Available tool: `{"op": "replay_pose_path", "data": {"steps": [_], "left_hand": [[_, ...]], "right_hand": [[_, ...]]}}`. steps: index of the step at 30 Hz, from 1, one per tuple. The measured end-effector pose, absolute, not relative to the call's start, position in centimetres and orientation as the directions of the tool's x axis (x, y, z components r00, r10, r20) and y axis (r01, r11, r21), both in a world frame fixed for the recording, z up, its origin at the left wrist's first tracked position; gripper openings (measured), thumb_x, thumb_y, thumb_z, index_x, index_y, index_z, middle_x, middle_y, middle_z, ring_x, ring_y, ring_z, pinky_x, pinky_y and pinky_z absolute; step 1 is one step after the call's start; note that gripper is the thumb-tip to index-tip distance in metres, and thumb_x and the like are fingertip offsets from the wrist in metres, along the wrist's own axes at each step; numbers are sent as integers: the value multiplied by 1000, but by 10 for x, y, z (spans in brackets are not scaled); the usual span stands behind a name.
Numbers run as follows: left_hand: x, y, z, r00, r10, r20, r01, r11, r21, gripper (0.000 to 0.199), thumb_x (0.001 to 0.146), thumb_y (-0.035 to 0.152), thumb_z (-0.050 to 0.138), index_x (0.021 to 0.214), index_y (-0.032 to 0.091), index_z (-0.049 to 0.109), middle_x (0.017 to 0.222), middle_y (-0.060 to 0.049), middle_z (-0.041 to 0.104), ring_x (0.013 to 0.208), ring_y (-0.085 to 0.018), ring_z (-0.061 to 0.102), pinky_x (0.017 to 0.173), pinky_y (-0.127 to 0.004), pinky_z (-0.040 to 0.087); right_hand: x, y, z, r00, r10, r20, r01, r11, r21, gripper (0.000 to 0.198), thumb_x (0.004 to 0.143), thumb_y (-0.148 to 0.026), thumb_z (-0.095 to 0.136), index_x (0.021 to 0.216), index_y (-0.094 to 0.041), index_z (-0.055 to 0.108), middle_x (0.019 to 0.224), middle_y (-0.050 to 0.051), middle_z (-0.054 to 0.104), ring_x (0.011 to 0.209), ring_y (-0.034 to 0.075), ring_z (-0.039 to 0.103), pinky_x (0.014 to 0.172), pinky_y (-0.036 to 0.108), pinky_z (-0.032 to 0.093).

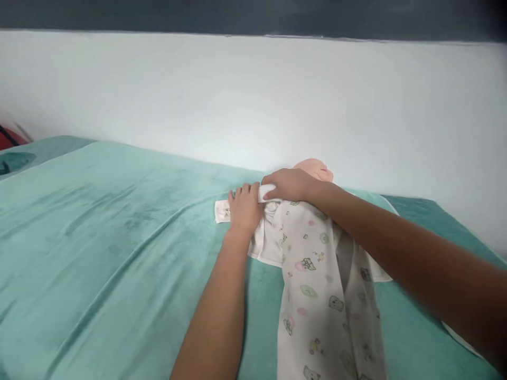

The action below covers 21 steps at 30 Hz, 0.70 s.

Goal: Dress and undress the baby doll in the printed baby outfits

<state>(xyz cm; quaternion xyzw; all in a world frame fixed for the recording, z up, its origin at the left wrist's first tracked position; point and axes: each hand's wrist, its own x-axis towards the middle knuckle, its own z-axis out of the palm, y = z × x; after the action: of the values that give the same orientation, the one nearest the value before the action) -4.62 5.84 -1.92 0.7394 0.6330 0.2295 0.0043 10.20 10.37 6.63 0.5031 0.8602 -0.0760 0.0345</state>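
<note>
Head view, looking forward and down over a green sheet (119,227) to a white wall (198,100), with a dark band (237,16) across the top. Right of centre, near the wall, a pink doll (311,167), mostly hidden by hand and clothing, only part of the head in sight. Before it, a pale garment (312,274) printed with small animals, green shapes and pink spots, stretching toward the viewer and off the bottom edge. Left hand (246,208) laid over a pale sleeve (222,211), back up, fingers slightly apart and bent over the far side, cuff poking out to the left; impossible to tell whether pinching or only pressing. Right hand (291,184) just beside the left, in front of the doll, thumb and fingers closed around a white fold (265,193). At the far left edge, something red (8,139).
</note>
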Motion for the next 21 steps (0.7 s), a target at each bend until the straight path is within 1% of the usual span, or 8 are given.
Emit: {"op": "replay_pose_path", "data": {"steps": [3,5,9,12,15,17,19,21], "left_hand": [[-47,60,-21,78,932,354,949,-178,260,36,92,18,46,127,26,52,119,-8,60,116,-27,51,109,-46,31],[-48,60,-20,39,932,361,960,-135,245,32,93,15,42,120,25,55,117,-8,61,114,-27,52,106,-44,34],[-50,59,-17,-7,943,332,971,-74,228,31,91,12,40,116,23,57,119,-10,61,115,-28,52,103,-44,36],[-51,57,-14,-31,948,316,973,-45,228,33,90,11,41,117,22,56,121,-11,61,116,-29,51,103,-45,36],[-51,56,-12,-56,950,307,975,-15,222,35,88,11,41,118,23,56,121,-12,60,117,-30,51,104,-46,36],[-51,56,-13,-63,953,296,976,-4,218,36,88,12,42,119,22,56,121,-12,60,117,-30,51,104,-47,36],[-50,58,-14,-63,956,288,977,0,214,37,87,12,42,120,22,56,122,-13,60,118,-31,51,105,-48,37],[-49,59,-13,-49,960,276,977,-11,212,43,85,12,44,126,21,53,126,-13,58,121,-32,50,107,-50,36]], "right_hand": [[103,102,63,-493,860,-135,867,473,-154,46,87,-49,56,128,-30,60,128,4,66,113,28,61,90,39,47],[110,93,67,-487,867,-106,863,458,-213,45,90,-47,52,130,-28,59,132,5,64,118,28,59,97,40,45],[142,63,75,-385,920,67,862,385,-331,39,95,-41,43,124,-26,65,134,3,63,125,26,55,105,41,42],[181,37,61,-188,954,233,824,282,-491,36,94,-38,42,119,-29,67,130,2,65,120,26,59,104,43,43],[219,20,25,164,917,364,764,115,-635,39,90,-37,45,122,-25,64,129,6,65,117,27,60,101,44,45],[236,16,-3,279,879,386,771,35,-636,42,87,-36,48,123,-22,64,128,10,66,117,29,59,102,46,44],[244,16,-22,261,882,392,814,17,-580,42,86,-33,48,122,-21,65,126,10,66,117,30,58,102,46,43],[249,18,-30,247,892,378,847,-9,-532,44,85,-28,45,124,-23,64,128,9,65,116,30,58,101,46,43]]}}
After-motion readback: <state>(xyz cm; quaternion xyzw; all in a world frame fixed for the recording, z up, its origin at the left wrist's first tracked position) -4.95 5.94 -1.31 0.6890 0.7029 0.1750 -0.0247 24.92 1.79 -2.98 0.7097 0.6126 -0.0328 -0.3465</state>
